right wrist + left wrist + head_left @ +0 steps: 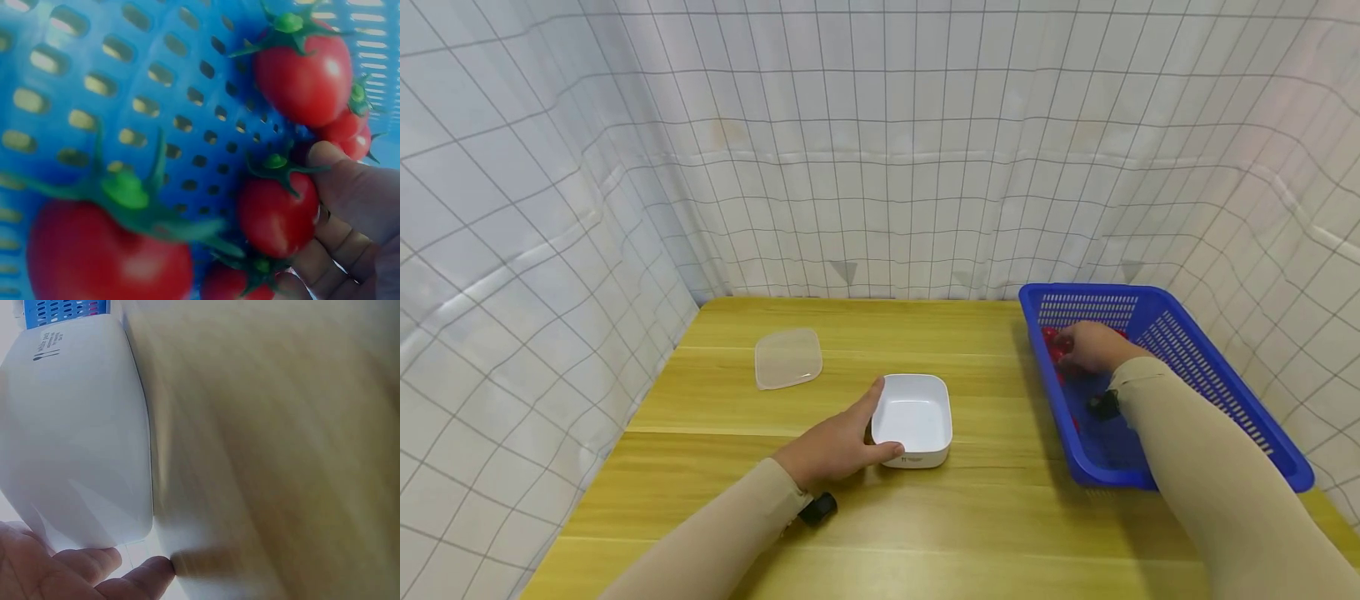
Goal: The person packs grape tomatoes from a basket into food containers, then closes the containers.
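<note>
My left hand (838, 446) holds the left side of a white square container (913, 425), with the thumb at the near rim and another finger at the far left corner. The container stands upright on the table, and its inside is bare. In the left wrist view, fingertips (100, 561) lie right at its wall. My right hand (1096, 346) reaches down into a blue plastic basket (1112, 477) on the right. Seen from the right wrist, its thumb and fingers close around a red cherry tomato (278, 212) with a green calyx. Several other cherry tomatoes (306, 72) lie around it.
A translucent square lid (788, 358) lies flat on the wooden table (977, 533), behind and left of the container. White grid-patterned curtains (880, 167) enclose the table at the back and both sides. The basket's raised slotted walls surround my right hand.
</note>
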{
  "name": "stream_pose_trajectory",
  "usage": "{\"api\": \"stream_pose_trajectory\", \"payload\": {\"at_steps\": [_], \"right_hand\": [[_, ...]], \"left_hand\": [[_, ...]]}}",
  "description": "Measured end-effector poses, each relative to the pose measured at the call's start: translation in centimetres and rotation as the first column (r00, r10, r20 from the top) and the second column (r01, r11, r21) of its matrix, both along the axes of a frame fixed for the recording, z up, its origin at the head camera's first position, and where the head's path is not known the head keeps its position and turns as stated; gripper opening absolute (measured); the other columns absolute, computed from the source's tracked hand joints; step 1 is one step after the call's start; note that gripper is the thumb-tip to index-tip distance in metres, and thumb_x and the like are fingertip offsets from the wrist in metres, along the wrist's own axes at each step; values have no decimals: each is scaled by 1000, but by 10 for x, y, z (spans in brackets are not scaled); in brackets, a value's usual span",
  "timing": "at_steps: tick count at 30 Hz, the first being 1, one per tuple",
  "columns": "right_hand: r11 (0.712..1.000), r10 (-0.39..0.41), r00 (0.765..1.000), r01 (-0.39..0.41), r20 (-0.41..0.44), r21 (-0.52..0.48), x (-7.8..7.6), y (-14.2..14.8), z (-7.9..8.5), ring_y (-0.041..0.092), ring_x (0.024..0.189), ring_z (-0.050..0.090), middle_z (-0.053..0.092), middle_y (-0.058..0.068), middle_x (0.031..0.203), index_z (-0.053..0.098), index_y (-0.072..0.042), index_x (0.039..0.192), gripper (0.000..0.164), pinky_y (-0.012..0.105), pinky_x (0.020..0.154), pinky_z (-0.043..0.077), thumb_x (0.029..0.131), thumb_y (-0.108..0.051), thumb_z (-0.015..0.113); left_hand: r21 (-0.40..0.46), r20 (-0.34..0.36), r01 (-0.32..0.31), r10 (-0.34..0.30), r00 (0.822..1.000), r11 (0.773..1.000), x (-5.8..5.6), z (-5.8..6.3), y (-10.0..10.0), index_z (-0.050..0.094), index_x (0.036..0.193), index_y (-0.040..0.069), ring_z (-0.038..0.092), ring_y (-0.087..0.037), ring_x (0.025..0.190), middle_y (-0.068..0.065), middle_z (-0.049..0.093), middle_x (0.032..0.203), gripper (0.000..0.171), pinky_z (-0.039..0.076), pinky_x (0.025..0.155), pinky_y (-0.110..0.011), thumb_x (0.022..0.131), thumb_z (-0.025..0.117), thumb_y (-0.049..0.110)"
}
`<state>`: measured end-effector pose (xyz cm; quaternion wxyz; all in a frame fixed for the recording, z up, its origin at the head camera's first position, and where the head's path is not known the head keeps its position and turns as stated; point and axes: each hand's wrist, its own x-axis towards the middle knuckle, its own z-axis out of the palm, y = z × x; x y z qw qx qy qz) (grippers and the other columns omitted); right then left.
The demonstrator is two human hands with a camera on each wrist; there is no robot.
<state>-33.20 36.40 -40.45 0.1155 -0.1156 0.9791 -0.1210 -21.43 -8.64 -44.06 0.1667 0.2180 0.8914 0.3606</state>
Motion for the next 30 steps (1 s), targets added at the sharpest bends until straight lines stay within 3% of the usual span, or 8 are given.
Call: {"api": "stream_pose_trajectory", "payload": {"at_steps": [12, 17, 24, 30], "right_hand": [[1000, 0, 1000, 0, 9, -3, 0, -2, 4, 36, 105, 70, 75, 21, 115, 71, 2, 127, 39, 58, 99, 55, 92, -14, 77], [1000, 26, 999, -26, -44, 14, 0, -4, 13, 34, 101, 68, 75, 21, 115, 72, -2, 128, 37, 56, 95, 55, 93, -15, 74], [999, -13, 1000, 12, -6, -35, 6, 0, 21, 29, 90, 68, 72, 24, 117, 66, 1, 137, 42, 48, 83, 59, 98, -12, 70], [999, -7, 998, 5, -65, -36, 7, 5, 24, 33, 100, 70, 73, 25, 122, 67, 1, 136, 42, 58, 96, 55, 98, -14, 71]], "left_hand": [[9, 10, 5, -5, 1000, 1000, 2, 3, -2, -2, 171, 15, 52, -20, 136, -7, 33, 171, 115, 42, 117, -47, 94, 71, 61], [26, 25, -8, 7, 1000, 1000, 3, 5, -3, -1, 171, 14, 53, -22, 135, -9, 34, 170, 115, 42, 117, -48, 94, 73, 58], [9, 17, 5, -5, 1000, 1000, 1, 3, -2, -2, 171, 16, 51, -22, 139, -8, 31, 172, 116, 41, 119, -48, 94, 71, 62], [-10, 26, 11, -10, 1000, 1000, 0, 1, 0, -3, 171, 19, 48, -23, 145, -7, 27, 174, 115, 41, 120, -48, 94, 70, 64]]}}
